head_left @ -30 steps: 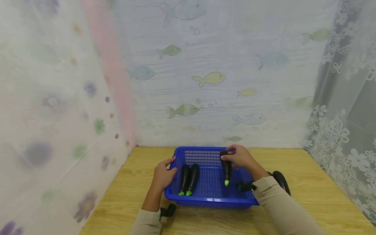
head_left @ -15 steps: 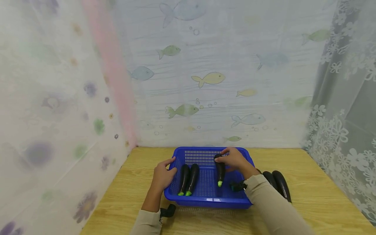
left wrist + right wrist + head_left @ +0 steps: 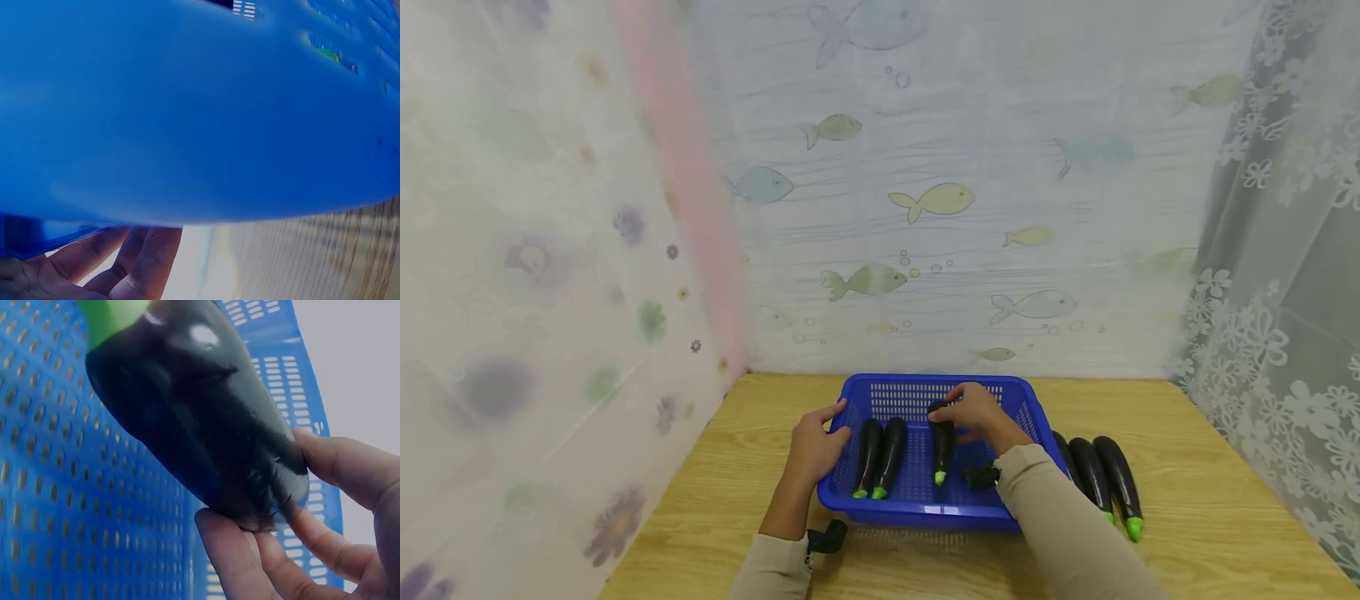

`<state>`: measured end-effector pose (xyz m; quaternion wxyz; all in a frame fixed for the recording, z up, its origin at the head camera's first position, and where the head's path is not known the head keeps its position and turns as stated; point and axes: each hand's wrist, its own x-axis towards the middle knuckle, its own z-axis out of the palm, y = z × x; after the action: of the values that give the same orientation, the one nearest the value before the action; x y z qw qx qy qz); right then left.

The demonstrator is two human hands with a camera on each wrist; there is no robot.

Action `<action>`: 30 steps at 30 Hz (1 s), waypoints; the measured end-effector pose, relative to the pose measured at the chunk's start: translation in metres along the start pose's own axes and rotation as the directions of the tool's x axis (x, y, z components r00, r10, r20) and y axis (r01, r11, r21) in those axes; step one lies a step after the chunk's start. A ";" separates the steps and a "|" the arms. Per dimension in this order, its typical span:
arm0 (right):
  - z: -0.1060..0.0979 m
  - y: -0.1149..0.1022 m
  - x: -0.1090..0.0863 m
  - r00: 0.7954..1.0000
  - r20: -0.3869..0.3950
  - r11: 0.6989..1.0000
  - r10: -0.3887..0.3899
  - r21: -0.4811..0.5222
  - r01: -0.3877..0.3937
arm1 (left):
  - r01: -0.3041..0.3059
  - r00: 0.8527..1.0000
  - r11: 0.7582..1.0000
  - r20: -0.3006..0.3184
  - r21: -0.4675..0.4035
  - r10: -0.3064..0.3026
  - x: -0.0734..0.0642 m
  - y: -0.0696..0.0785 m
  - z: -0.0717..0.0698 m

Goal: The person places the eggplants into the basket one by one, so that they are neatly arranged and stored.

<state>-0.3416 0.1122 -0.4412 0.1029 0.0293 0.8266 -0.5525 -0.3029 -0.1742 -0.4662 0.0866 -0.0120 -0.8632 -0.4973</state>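
Observation:
My right hand (image 3: 976, 412) grips a dark eggplant (image 3: 942, 457) by its rounded end, inside a blue plastic basket (image 3: 925, 508). The green stem end of that eggplant points toward me. In the right wrist view, the thumb and fingers (image 3: 340, 456) pinch the thick end of the glossy eggplant (image 3: 200, 419) above the perforated basket floor. My left hand (image 3: 815, 448) holds the basket's left rim. Seen from the left wrist, its fingers (image 3: 150, 262) come up against the outer side of the basket wall (image 3: 187, 125). Two eggplants (image 3: 891, 458) lie side by side at the basket's left.
On the wooden table (image 3: 700, 508), right of the basket, lie three more eggplants (image 3: 1118, 477), partly behind my right sleeve. A fish-patterned sheet (image 3: 940, 250) hangs behind the table, and a floral sheet (image 3: 647, 317) hangs on the left.
My right hand has moved left and slightly down with the eggplant, nearer the two in the basket. More of the eggplants on the table has come into view. The left hand stays put.

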 end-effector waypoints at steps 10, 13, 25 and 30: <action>0.024 -0.006 0.006 0.999 0.008 0.999 0.038 0.033 -0.039 | -0.005 1.000 1.000 0.003 -0.013 0.005 -0.002 0.001 -0.004; 0.030 -0.005 0.008 0.999 0.006 0.999 0.048 0.016 -0.048 | -0.008 1.000 1.000 0.003 -0.016 0.008 -0.003 0.001 -0.004; 0.041 -0.003 0.016 0.996 -0.015 0.996 0.089 -0.026 -0.089 | -0.011 1.000 1.000 0.002 -0.022 0.011 -0.002 0.001 -0.002; 0.043 -0.004 0.018 0.994 -0.032 0.993 0.106 -0.041 -0.107 | -0.023 1.000 0.999 0.004 -0.024 0.023 -0.001 0.000 -0.001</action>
<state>-0.3541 0.0703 -0.4572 0.1204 0.0795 0.8368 -0.5281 -0.3014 -0.1745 -0.4660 0.0904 -0.0238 -0.8571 -0.5066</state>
